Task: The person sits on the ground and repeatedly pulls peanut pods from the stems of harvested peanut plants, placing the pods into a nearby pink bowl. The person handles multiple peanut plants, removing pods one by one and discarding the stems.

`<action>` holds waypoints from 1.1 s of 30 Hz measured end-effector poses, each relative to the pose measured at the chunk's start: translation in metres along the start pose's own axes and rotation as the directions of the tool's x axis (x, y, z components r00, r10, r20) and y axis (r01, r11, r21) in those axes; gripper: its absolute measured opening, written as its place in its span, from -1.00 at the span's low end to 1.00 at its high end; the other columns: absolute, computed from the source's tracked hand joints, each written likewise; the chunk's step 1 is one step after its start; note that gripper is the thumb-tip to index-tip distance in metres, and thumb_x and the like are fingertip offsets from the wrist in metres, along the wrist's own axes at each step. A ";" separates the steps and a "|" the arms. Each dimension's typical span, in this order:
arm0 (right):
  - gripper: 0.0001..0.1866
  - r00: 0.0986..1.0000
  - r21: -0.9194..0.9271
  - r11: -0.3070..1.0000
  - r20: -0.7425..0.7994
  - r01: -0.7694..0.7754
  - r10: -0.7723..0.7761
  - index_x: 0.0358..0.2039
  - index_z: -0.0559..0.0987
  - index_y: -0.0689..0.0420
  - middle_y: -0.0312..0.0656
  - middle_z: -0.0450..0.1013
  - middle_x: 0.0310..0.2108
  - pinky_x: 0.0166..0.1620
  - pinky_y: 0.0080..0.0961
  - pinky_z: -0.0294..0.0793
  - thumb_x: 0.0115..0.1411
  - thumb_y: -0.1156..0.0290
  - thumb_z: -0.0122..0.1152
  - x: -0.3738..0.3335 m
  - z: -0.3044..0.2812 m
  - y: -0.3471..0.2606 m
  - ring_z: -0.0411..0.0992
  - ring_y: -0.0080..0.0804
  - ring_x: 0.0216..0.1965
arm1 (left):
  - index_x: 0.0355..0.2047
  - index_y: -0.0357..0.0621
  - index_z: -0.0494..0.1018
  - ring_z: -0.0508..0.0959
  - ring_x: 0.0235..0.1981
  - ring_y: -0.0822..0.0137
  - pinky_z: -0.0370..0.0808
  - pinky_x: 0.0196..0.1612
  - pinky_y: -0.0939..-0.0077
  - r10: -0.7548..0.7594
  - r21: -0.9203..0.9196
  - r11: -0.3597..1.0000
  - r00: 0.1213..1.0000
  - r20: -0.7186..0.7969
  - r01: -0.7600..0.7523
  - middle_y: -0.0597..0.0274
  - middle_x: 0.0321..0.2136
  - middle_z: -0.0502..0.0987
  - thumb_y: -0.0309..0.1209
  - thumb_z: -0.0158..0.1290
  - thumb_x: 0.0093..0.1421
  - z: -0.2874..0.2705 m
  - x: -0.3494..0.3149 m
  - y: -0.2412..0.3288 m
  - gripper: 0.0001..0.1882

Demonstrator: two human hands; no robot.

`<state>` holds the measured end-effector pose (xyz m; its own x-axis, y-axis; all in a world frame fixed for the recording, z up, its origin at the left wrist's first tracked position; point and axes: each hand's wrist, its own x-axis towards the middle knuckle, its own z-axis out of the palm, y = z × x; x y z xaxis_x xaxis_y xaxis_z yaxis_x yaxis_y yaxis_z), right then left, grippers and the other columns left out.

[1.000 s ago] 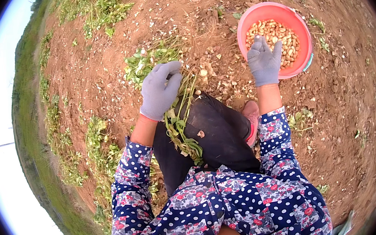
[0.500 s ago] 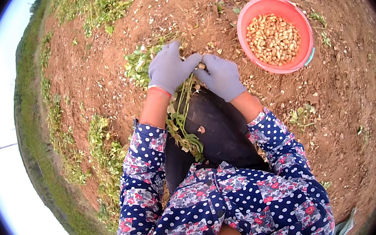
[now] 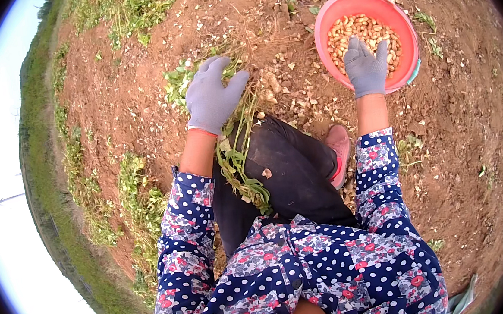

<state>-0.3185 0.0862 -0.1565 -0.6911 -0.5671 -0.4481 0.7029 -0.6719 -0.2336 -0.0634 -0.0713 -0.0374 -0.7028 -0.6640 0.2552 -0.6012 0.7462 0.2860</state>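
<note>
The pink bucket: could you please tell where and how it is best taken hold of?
Probably by the rim of the pink bucket, at its right side, coming from above and the right. The mouth is open and round, and that edge is bare, while the right hand is over the near part.

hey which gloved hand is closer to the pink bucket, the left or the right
Right. The right hand is over the near side of the pink bucket, by the peanuts; the left hand is away to its left, at the leafy stems.
</note>
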 end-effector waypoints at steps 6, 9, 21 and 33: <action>-0.76 0.884 -0.894 0.446 0.170 -0.048 0.436 -0.22 0.58 0.16 -0.33 0.49 -0.44 -0.44 -0.67 0.42 0.23 0.26 0.22 -0.094 -0.034 0.067 0.44 -0.62 -0.54 | -0.24 -0.14 0.56 0.58 -0.15 0.08 0.51 -0.10 0.28 0.054 -0.083 0.993 0.953 -0.298 -0.082 0.06 -0.17 0.59 -0.33 0.22 0.05 -0.026 -0.030 0.012 -0.73; -0.65 0.791 -0.845 0.141 0.532 0.515 0.301 -0.12 0.60 0.12 -0.25 0.53 -0.23 -0.19 -0.48 0.48 0.11 0.23 0.29 -0.110 -0.044 0.101 0.50 -0.44 -0.26 | -0.26 -0.10 0.57 0.60 -0.27 0.10 0.52 -0.22 0.28 0.104 -0.069 0.990 0.970 -0.220 -0.122 0.12 -0.29 0.61 -0.36 0.20 0.06 -0.031 -0.040 0.021 -0.78; -0.80 0.617 -0.596 -0.190 0.685 0.780 0.386 -0.40 0.58 0.06 -0.14 0.44 -0.44 -0.26 -0.25 0.47 0.15 0.21 0.13 -0.105 0.000 0.080 0.48 -0.14 -0.33 | -0.25 0.07 0.48 0.60 -0.52 0.14 0.49 -0.48 0.21 0.365 0.250 0.836 0.835 0.411 -0.488 0.21 -0.59 0.54 -0.36 -0.02 0.15 0.000 -0.043 0.042 -0.84; -0.71 0.694 -0.689 -0.199 0.576 0.696 0.433 -0.50 0.57 0.11 -0.11 0.47 -0.60 -0.45 -0.28 0.44 0.18 0.17 0.08 -0.115 0.002 0.086 0.47 -0.19 -0.55 | -0.57 0.03 0.47 0.57 -0.54 0.20 0.43 -0.48 0.26 0.463 0.220 0.828 0.851 0.247 -0.515 0.29 -0.63 0.49 -0.34 0.06 0.03 0.022 -0.049 0.027 -0.92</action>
<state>-0.1791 0.0930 -0.1230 -0.2722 -0.9585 0.0848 -0.5052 0.0673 -0.8604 -0.0531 -0.0174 -0.0624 -0.9707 -0.2076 0.1211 -0.2198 0.9706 -0.0981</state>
